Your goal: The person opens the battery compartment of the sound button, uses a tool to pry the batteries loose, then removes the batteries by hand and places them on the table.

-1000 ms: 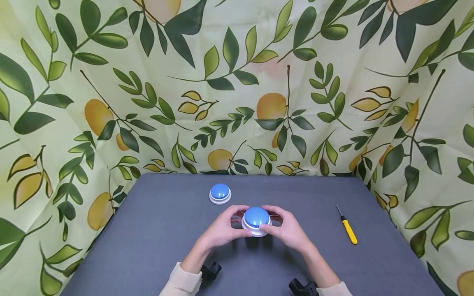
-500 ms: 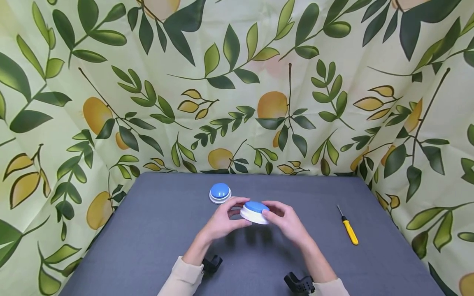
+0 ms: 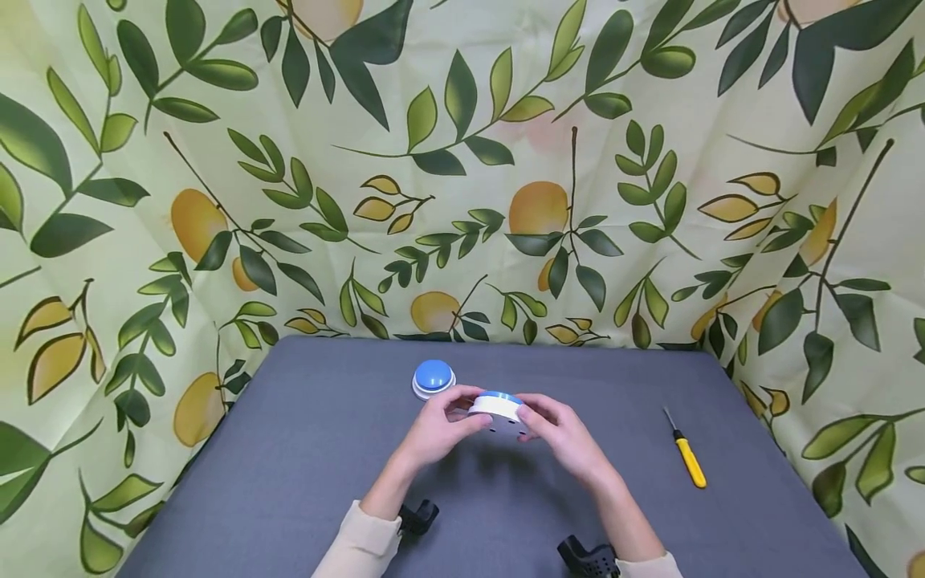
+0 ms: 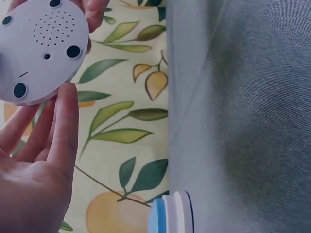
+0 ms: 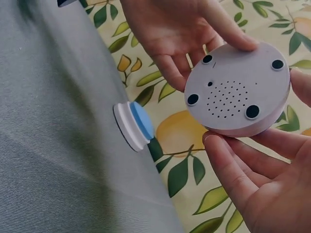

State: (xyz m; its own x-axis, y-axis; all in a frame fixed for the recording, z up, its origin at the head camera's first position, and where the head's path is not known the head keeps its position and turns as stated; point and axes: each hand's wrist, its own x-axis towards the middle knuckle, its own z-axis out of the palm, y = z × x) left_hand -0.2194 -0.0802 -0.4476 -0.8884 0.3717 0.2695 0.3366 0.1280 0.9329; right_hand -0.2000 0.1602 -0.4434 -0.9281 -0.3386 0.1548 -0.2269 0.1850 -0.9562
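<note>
Both hands hold a round push button (image 3: 499, 407) with a white base and blue dome, lifted above the table and tipped so its underside faces the person. The left hand (image 3: 436, 432) grips its left rim between thumb and fingers, and the right hand (image 3: 567, 441) pinches the right side. In the wrist views the white underside (image 5: 228, 94) shows a cluster of small speaker holes, several dark round spots near the edge, one smaller hole and a short slot. The blue dome is hidden in both wrist views.
A second blue-and-white push button (image 3: 433, 376) stands on the grey cloth-covered table (image 3: 325, 417), just behind the left hand. A screwdriver (image 3: 690, 460) with a yellow handle lies to the right. Leaf-and-fruit patterned cloth (image 3: 462, 185) hangs around the table's back and sides.
The held push button has been raised a little and tilted backward, from dome facing up to underside turned toward the person. Both hands keep their grip; the second button and screwdriver stay put.
</note>
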